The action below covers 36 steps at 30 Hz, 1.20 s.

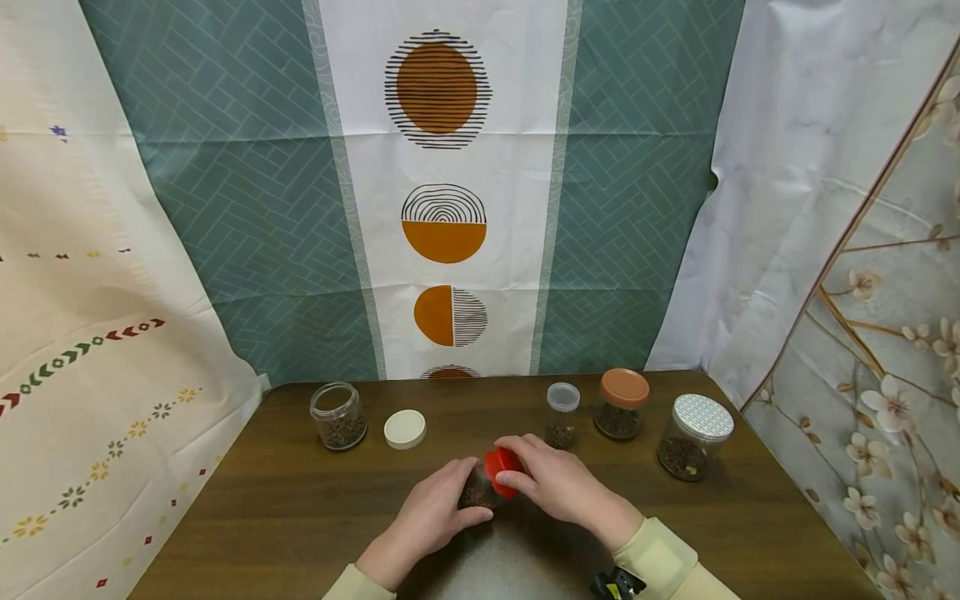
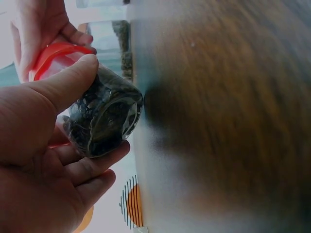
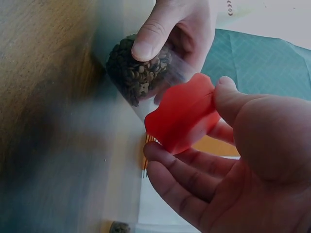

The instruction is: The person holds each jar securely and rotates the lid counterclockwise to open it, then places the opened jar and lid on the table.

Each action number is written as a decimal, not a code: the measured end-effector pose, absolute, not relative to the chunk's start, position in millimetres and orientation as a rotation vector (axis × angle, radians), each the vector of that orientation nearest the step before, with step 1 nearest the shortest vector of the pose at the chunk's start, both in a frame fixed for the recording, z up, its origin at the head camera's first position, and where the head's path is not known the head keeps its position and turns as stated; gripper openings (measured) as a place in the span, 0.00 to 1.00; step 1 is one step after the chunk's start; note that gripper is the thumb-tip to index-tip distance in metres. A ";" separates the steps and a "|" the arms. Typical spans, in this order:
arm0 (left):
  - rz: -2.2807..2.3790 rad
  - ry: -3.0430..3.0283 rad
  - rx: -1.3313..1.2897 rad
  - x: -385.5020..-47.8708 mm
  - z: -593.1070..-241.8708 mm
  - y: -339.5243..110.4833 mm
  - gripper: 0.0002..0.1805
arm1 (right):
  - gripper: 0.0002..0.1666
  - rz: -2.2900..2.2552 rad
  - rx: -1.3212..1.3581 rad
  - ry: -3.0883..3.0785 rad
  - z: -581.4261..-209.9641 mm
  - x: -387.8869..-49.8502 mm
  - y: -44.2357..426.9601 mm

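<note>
A clear jar (image 1: 477, 489) with small dark brown pieces in it is tilted above the front middle of the table. My left hand (image 1: 435, 508) grips it round the body, thumb on the near side. In the right wrist view the brown pieces (image 3: 141, 73) lie toward the jar's base. At the jar's mouth is a red lid (image 1: 501, 472) with a wavy edge (image 3: 182, 114). The thumb and fingers of my right hand (image 1: 558, 483) hold this lid by its rim. Whether the lid is seated on the jar, I cannot tell.
At the back left, an uncovered glass jar (image 1: 339, 421) stands beside a flat cream lid (image 1: 405, 429). Toward the right are a small clear-capped jar (image 1: 561, 417), an orange-lidded jar (image 1: 622, 404) and a white-lidded jar (image 1: 693, 437). Cloth hangs behind the wooden table (image 1: 285, 517).
</note>
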<state>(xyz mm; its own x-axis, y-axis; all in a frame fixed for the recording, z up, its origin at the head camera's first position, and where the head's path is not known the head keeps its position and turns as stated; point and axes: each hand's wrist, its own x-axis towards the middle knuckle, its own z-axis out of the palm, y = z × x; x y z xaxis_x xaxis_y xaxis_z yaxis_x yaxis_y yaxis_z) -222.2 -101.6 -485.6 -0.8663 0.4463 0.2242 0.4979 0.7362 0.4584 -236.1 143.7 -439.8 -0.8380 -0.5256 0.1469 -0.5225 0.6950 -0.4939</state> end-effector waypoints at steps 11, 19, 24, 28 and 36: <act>-0.780 -2.847 -0.775 -222.0 -485.2 -101.0 0.39 | 0.31 -0.871 -1.016 2.833 -436.8 -235.0 149.4; -0.786 -2.853 -0.775 -222.3 -484.0 -100.3 0.38 | 0.30 -0.885 -1.061 2.813 -436.8 -235.1 151.4; -0.785 -2.860 -0.772 -222.5 -483.5 -100.3 0.38 | 0.30 -0.879 -1.079 2.801 -438.6 -235.6 152.7; -0.782 -2.856 -0.774 -222.3 -483.7 -100.1 0.38 | 0.30 -0.877 -1.085 2.799 -439.4 -235.5 153.3; -0.778 -2.855 -0.774 -221.7 -483.2 -100.2 0.38 | 0.31 -0.886 -1.124 2.789 -438.9 -234.9 153.9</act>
<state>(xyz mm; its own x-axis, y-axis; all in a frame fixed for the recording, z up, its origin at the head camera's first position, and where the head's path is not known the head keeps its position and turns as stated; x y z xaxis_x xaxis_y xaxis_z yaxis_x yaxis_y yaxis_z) -221.7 -100.2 -483.2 -0.8687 0.4507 0.2053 0.4926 0.7429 0.4532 -234.9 153.9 -438.9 -0.7430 -0.6397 0.1970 -0.6361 0.5832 -0.5053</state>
